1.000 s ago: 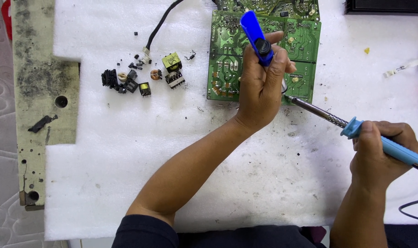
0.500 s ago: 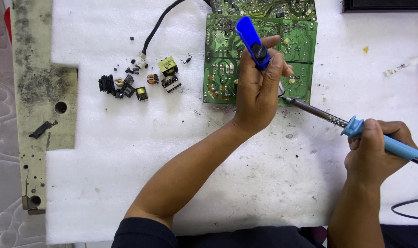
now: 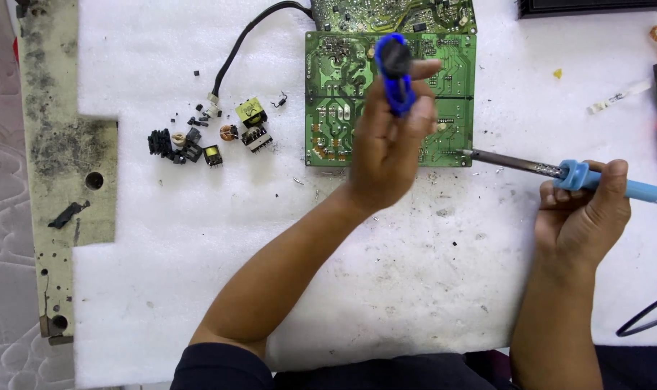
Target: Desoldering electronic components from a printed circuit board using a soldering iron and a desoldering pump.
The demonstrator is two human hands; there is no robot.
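Your left hand [image 3: 386,144] closes its grip on the blue desoldering pump [image 3: 396,72], held upright over the green circuit board [image 3: 343,101] that lies solder side up on the white foam sheet [image 3: 198,274] covering the counter, while your right hand [image 3: 585,217] grips the blue-handled soldering iron [image 3: 552,170], its tip at the board's lower right edge. Judged from the layout, the desoldering is partly done: roughly ten removed components [image 3: 206,137] lie in a loose cluster to the left, well apart from the board. Count one pump, one iron and two boards, the second board [image 3: 393,14] abutting the top edge.
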